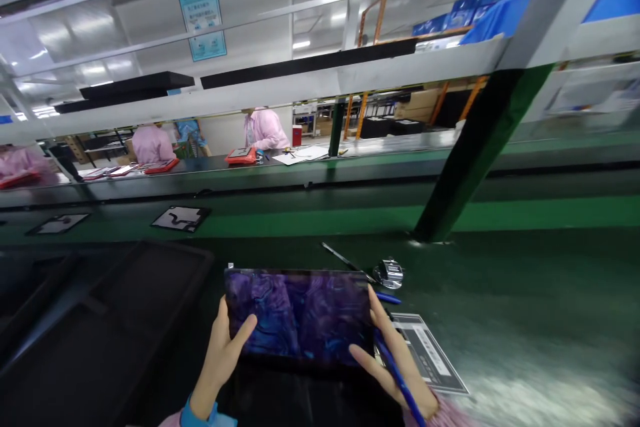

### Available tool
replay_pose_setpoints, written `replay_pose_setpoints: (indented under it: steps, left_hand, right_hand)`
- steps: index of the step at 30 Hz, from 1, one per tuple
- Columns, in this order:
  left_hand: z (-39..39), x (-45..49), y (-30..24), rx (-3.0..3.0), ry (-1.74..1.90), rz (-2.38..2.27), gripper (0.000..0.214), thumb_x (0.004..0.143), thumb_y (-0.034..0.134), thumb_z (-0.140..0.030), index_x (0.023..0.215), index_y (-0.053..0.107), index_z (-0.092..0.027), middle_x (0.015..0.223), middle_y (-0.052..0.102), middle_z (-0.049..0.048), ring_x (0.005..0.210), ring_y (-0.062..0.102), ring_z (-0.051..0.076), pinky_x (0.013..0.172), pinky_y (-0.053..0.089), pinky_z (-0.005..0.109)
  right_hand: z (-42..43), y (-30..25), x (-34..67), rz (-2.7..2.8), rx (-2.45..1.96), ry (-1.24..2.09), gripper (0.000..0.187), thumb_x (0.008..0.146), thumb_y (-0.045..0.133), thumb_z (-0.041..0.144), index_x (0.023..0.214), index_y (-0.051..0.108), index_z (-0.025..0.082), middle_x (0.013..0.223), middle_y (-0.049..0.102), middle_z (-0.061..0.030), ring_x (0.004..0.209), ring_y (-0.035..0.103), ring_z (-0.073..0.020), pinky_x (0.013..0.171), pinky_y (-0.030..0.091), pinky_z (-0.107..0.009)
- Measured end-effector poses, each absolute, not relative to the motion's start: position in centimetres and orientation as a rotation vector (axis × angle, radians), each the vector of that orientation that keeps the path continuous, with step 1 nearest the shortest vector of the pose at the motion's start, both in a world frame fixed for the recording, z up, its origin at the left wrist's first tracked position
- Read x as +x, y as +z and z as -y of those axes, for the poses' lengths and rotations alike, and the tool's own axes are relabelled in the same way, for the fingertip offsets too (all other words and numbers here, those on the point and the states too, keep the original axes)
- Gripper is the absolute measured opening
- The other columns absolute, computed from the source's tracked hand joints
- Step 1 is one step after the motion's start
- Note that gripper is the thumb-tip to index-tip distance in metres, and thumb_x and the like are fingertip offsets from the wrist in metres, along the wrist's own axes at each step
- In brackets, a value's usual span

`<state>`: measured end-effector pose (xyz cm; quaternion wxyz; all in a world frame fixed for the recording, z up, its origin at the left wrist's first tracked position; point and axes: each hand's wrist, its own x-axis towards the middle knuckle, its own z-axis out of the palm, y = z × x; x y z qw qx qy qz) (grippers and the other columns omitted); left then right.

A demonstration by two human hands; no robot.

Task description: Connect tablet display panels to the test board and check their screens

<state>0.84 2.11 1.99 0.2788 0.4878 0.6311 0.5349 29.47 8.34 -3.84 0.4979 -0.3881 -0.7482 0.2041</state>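
Observation:
A dark tablet (300,317) with a purple and blue pattern on its screen is held up in front of me, tilted towards me. My left hand (226,349) grips its left edge, thumb over the glass and fingers behind. On the other side, my right hand (400,363) clasps the right edge, its thumb on the lower right corner. A blue pen (397,377) is also tucked in my right hand, pointing down along the palm. The fingers behind the tablet are hidden.
Just beyond the tablet lie a thin metal tool (345,260), a silver round device (389,273) and another blue pen (389,297). A printed label sheet (430,353) is at the right. Black trays (100,327) fill the left. A green post (465,167) rises ahead; people in pink sit beyond.

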Motion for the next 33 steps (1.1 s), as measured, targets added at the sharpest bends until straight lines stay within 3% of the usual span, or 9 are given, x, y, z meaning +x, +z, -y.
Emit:
replay_pose_setpoints:
  steps: [3, 6, 10, 12, 15, 18, 21, 25, 33]
  left_hand:
    - [-1.0, 1.7, 3.4, 1.252, 1.352, -1.608, 0.067, 0.084, 0.063, -0.048, 0.142, 0.041, -0.024, 0.141, 0.054, 0.0117, 0.134, 0.045, 0.031, 0.113, 0.034, 0.046]
    - [0.0, 2.0, 4.5, 1.155, 1.35, -1.591, 0.067, 0.086, 0.06, -0.05, 0.144, 0.036, -0.027, 0.145, 0.049, 0.009, 0.139, 0.037, 0.029, 0.11, 0.035, 0.041]
    - [0.0, 1.4, 5.6, 1.076, 1.375, -1.698, 0.061, 0.084, 0.058, -0.057, 0.136, 0.047, -0.026, 0.065, 0.059, -0.0039, 0.069, 0.061, 0.018, 0.066, 0.047, 0.027]
    - [-0.3, 1.2, 5.9, 1.107, 1.358, -1.685, 0.054, 0.083, 0.058, -0.059, 0.121, 0.058, -0.02, 0.047, 0.036, -0.0108, 0.045, 0.041, 0.012, 0.05, 0.035, 0.024]
    - [-0.6, 1.4, 5.8, 1.128, 1.334, -1.631, 0.05, 0.08, 0.062, -0.058, 0.11, 0.063, -0.018, 0.045, 0.034, -0.0115, 0.042, 0.034, 0.01, 0.047, 0.03, 0.023]
    - [-0.7, 2.0, 5.1, 1.047, 1.489, -1.666, 0.046, 0.08, 0.061, -0.057, 0.107, 0.069, -0.021, 0.068, 0.065, -0.0013, 0.07, 0.06, 0.018, 0.069, 0.045, 0.027]
    - [-0.8, 2.3, 4.5, 0.924, 1.583, -1.709, 0.042, 0.078, 0.06, -0.057, 0.095, 0.075, -0.022, 0.111, 0.071, 0.0056, 0.117, 0.056, 0.028, 0.102, 0.038, 0.034]
    - [-1.0, 1.6, 4.3, 0.863, 1.554, -1.708, 0.045, 0.079, 0.056, -0.058, 0.095, 0.074, -0.021, 0.113, 0.071, 0.0076, 0.116, 0.056, 0.031, 0.104, 0.038, 0.042]
    - [-0.8, 1.6, 4.4, 0.872, 1.574, -1.718, 0.037, 0.079, 0.059, -0.055, 0.092, 0.073, -0.024, 0.102, 0.072, 0.0026, 0.106, 0.06, 0.027, 0.093, 0.043, 0.034]
  right_hand:
    - [-7.0, -2.2, 29.7, 1.673, -1.018, 0.711, 0.071, 0.09, 0.056, 0.042, 0.152, 0.025, 0.029, 0.139, 0.056, -0.0087, 0.123, 0.057, -0.0317, 0.097, 0.053, -0.042]
    - [-5.9, -0.9, 29.9, 1.438, -1.129, 0.891, 0.063, 0.089, 0.056, 0.046, 0.146, 0.041, 0.024, 0.083, 0.074, -0.0041, 0.076, 0.071, -0.0239, 0.069, 0.06, -0.031]
    - [-4.7, -0.5, 30.9, 1.308, -1.231, 0.998, 0.062, 0.085, 0.06, 0.049, 0.14, 0.051, 0.023, 0.047, 0.055, 0.004, 0.046, 0.055, -0.0178, 0.042, 0.048, -0.025]
    - [-4.2, -0.4, 31.3, 1.313, -1.237, 1.034, 0.063, 0.084, 0.061, 0.049, 0.14, 0.051, 0.023, 0.048, 0.055, 0.0034, 0.049, 0.056, -0.0186, 0.041, 0.046, -0.024]
    - [-3.7, -0.3, 31.6, 1.296, -1.223, 1.026, 0.064, 0.081, 0.063, 0.049, 0.139, 0.053, 0.023, 0.05, 0.058, 0.0021, 0.048, 0.056, -0.0186, 0.04, 0.047, -0.024]
    - [-3.5, -0.4, 31.4, 1.287, -1.24, 1.051, 0.061, 0.082, 0.062, 0.046, 0.138, 0.053, 0.025, 0.068, 0.07, -0.0018, 0.057, 0.064, -0.0203, 0.052, 0.055, -0.027]
    - [-3.1, -1.1, 31.5, 1.351, -1.142, 1.154, 0.064, 0.08, 0.063, 0.043, 0.141, 0.049, 0.029, 0.11, 0.071, -0.0085, 0.093, 0.069, -0.0296, 0.076, 0.059, -0.037]
    - [-2.1, -2.2, 32.2, 1.327, -0.931, 1.377, 0.082, 0.071, 0.065, 0.038, 0.147, 0.037, 0.032, 0.146, 0.047, -0.008, 0.128, 0.049, -0.0394, 0.094, 0.05, -0.049]
    - [-2.4, -0.7, 31.3, 1.15, -0.999, 1.581, 0.076, 0.085, 0.051, 0.045, 0.153, 0.021, 0.03, 0.124, 0.066, -0.0115, 0.103, 0.068, -0.0342, 0.079, 0.058, -0.046]
